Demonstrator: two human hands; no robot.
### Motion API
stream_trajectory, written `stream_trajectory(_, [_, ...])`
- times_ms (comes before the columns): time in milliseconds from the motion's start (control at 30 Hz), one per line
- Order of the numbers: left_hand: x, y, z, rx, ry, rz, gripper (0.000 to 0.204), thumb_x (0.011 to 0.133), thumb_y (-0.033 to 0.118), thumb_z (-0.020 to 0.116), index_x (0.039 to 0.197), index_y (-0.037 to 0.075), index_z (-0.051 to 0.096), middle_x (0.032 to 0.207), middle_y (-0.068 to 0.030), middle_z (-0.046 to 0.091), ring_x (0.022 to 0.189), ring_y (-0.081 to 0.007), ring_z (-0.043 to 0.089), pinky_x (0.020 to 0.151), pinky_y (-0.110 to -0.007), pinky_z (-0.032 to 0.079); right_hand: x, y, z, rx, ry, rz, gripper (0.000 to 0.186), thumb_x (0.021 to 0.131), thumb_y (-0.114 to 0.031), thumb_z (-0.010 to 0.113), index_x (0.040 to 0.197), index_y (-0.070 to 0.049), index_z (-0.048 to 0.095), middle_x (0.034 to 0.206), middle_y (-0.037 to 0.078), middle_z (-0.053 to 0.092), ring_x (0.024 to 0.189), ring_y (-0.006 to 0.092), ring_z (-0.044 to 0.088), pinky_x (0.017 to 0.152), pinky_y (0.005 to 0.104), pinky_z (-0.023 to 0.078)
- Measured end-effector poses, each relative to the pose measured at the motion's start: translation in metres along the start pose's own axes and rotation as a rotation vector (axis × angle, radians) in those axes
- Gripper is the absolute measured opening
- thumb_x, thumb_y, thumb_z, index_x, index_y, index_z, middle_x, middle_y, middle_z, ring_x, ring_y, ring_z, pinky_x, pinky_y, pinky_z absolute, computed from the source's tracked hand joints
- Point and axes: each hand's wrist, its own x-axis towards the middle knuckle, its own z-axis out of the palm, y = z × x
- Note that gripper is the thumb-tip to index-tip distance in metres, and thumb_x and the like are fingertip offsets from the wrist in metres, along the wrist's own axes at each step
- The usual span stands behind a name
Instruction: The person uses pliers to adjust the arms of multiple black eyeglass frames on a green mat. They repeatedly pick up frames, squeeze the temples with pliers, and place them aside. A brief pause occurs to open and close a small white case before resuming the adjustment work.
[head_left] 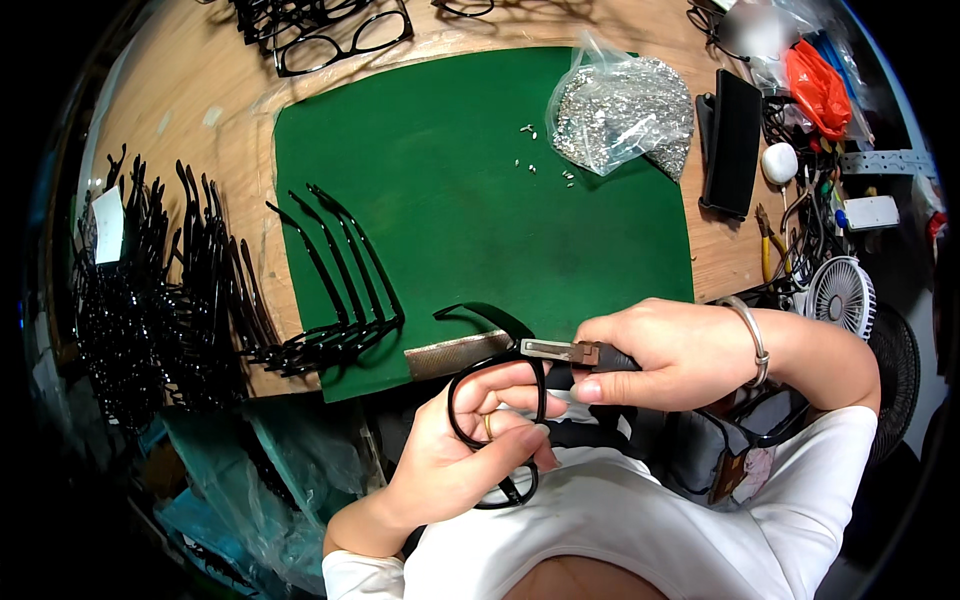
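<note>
My left hand (470,450) grips a black eyeglass frame (543,390), held upright with one lens opening above the other and a temple arm reaching out over the mat's front edge. My right hand (655,360) is closed on a dark-handled hand tool (588,355), whose metal jaws lie at the frame's upper corner, by the hinge. A textured metallic strip (443,355) lies on the green mat (480,230) just beyond my left hand. Several glasses (350,330) with raised temples stand at the mat's left.
Piles of black frames fill the left (140,300) and back (340,40) of the wooden table. A bag of small silvery parts (610,105), loose pieces, a black case (730,140), red bag (815,85), yellow pliers (766,250) and small white fan (840,295) are back and right.
</note>
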Motion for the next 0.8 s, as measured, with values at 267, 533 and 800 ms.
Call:
stream_trajectory(267, [0.002, -0.005, 0.004, 0.002, 0.031, 0.031, 0.05, 0.083, -0.012, 0.047, 0.129, 0.002, 0.035, 0.11, -0.0156, 0.057, 0.076, -0.0164, 0.063, 0.069, -0.027, 0.05, 0.009, 0.006, 0.016, -0.35, 0.294, 0.07, 0.031, 0.08, -0.028, 0.066, 0.081, 0.002, 0.059, 0.066, 0.021, 0.059, 0.064, 0.0384, 0.059, 0.056, 0.0418, 0.047])
stream_trajectory(533, [0.005, -0.002, 0.004, -0.062, 0.024, -0.009, 0.05, 0.084, -0.01, 0.047, 0.13, 0.005, 0.035, 0.112, -0.0156, 0.056, 0.076, -0.0181, 0.063, 0.068, -0.026, 0.049, -0.002, 0.011, -0.024, -0.124, -0.009, 0.035, 0.053, 0.086, -0.045, 0.053, 0.09, 0.008, 0.057, 0.073, 0.024, 0.06, 0.072, 0.0347, 0.061, 0.067, 0.0394, 0.047])
stream_trajectory(800, [-0.007, 0.023, 0.02, 0.019, 0.031, 0.156, 0.052, 0.083, -0.013, 0.05, 0.13, -0.001, 0.032, 0.114, -0.0198, 0.054, 0.084, -0.0199, 0.063, 0.075, -0.03, 0.05, 0.054, 0.06, 0.002, -0.342, 0.492, -0.07, 0.038, 0.082, -0.032, 0.06, 0.093, 0.004, 0.058, 0.08, 0.022, 0.061, 0.078, 0.0374, 0.06, 0.07, 0.0408, 0.047])
